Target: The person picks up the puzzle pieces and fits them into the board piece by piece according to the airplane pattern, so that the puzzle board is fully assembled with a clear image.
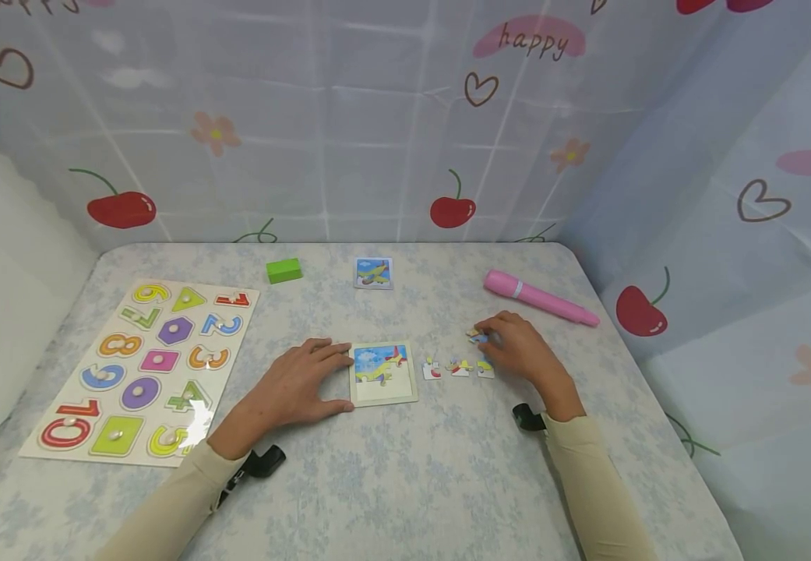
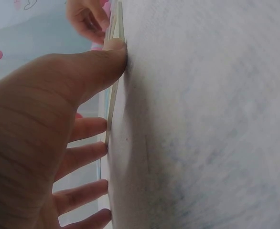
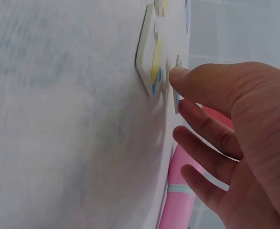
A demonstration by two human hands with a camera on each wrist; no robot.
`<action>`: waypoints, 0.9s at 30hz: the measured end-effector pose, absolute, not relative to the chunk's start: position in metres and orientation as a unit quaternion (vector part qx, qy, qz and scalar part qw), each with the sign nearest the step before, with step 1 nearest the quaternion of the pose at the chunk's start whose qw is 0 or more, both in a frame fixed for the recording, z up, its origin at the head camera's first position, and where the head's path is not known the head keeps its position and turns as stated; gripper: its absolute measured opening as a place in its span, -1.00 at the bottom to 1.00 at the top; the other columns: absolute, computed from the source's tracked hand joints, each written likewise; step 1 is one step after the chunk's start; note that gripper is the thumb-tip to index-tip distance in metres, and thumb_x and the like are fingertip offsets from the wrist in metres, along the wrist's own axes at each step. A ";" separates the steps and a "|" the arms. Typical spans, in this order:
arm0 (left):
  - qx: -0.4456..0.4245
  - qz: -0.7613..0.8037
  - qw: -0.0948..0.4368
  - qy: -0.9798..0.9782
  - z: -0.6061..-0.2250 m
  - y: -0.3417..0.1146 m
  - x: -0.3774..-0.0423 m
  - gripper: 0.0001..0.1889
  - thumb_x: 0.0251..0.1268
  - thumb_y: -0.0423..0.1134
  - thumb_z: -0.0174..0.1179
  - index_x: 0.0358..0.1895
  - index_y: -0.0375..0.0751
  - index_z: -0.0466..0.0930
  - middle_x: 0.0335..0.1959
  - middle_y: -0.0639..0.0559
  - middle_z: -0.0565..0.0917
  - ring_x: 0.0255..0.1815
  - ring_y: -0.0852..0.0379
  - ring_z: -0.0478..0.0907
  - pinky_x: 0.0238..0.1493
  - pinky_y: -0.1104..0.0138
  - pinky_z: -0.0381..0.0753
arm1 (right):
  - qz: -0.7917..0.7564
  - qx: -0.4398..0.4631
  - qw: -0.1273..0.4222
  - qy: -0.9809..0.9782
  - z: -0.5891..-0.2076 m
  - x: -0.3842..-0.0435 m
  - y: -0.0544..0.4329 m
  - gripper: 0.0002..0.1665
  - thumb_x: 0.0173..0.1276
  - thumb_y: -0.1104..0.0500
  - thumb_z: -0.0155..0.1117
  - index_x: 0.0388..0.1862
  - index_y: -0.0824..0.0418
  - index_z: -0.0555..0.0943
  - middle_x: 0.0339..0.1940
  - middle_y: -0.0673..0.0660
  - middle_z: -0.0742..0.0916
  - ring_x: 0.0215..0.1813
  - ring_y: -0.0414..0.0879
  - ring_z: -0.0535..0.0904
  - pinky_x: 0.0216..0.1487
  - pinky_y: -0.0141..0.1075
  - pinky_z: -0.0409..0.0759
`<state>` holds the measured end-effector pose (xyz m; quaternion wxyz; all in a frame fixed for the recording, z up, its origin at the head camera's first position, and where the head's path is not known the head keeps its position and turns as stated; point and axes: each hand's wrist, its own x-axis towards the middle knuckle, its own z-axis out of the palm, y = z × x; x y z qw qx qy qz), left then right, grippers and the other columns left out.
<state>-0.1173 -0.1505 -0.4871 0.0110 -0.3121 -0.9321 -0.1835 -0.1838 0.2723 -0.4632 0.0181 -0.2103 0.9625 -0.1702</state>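
My left hand (image 1: 298,386) rests at the left side of a small puzzle tray (image 1: 415,382). Its thumb (image 2: 94,71) touches the tray's edge, the fingers stretched out and spread. Inside the tray, joined pieces show part of a yellow and red airplane on blue sky (image 1: 379,360); the lower part is pale and bare. To the right, my right hand (image 1: 520,351) pinches a thin puzzle piece (image 3: 177,102) between thumb and index finger. Loose pieces lie in a row between tray and hand: one white and red (image 1: 431,370), one with yellow and red (image 1: 459,368), and one mostly yellow (image 1: 485,369).
A small airplane picture card (image 1: 373,273) and a green block (image 1: 284,270) lie toward the back. A pink marker-shaped stick (image 1: 541,298) lies beyond my right hand. At the left is a board with knobbed numbers and shapes (image 1: 226,351). Printed curtains stand behind and at the right.
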 end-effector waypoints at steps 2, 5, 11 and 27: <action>-0.312 -0.183 0.011 -0.932 -0.487 -0.151 -0.118 -0.21 0.25 0.31 0.50 0.45 -0.04 0.63 0.56 -0.02 0.52 0.57 -0.19 0.40 0.34 -0.23 0.54 | -0.170 -0.216 0.015 0.961 -0.463 -0.184 0.269 -0.58 0.46 0.22 0.51 0.26 0.26 0.74 0.06 0.18 0.75 0.13 0.16 0.66 0.21 0.13 0.62; -0.313 -0.182 0.012 -0.932 -0.488 -0.151 -0.118 -0.21 0.25 0.32 0.49 0.45 -0.03 0.62 0.56 -0.02 0.52 0.57 -0.19 0.40 0.34 -0.23 0.55 | -0.175 -0.222 0.014 0.959 -0.461 -0.183 0.263 -0.58 0.44 0.21 0.53 0.24 0.24 0.75 0.07 0.17 0.75 0.12 0.15 0.67 0.20 0.11 0.64; -0.314 -0.184 0.013 -0.931 -0.488 -0.151 -0.118 -0.21 0.25 0.32 0.50 0.44 -0.04 0.63 0.55 -0.03 0.53 0.57 -0.19 0.40 0.32 -0.22 0.56 | -0.199 -0.241 0.029 0.950 -0.454 -0.177 0.242 -0.57 0.41 0.19 0.55 0.24 0.19 0.77 0.10 0.15 0.74 0.13 0.13 0.66 0.19 0.12 0.65; -0.313 -0.182 0.014 -0.932 -0.488 -0.151 -0.118 -0.21 0.25 0.31 0.50 0.44 -0.05 0.63 0.56 -0.03 0.53 0.56 -0.20 0.41 0.34 -0.21 0.55 | -0.184 -0.347 0.051 0.918 -0.449 -0.167 0.189 -0.60 0.39 0.21 0.58 0.19 0.14 0.80 0.02 0.06 0.74 -0.02 -0.05 0.62 0.03 -0.16 0.64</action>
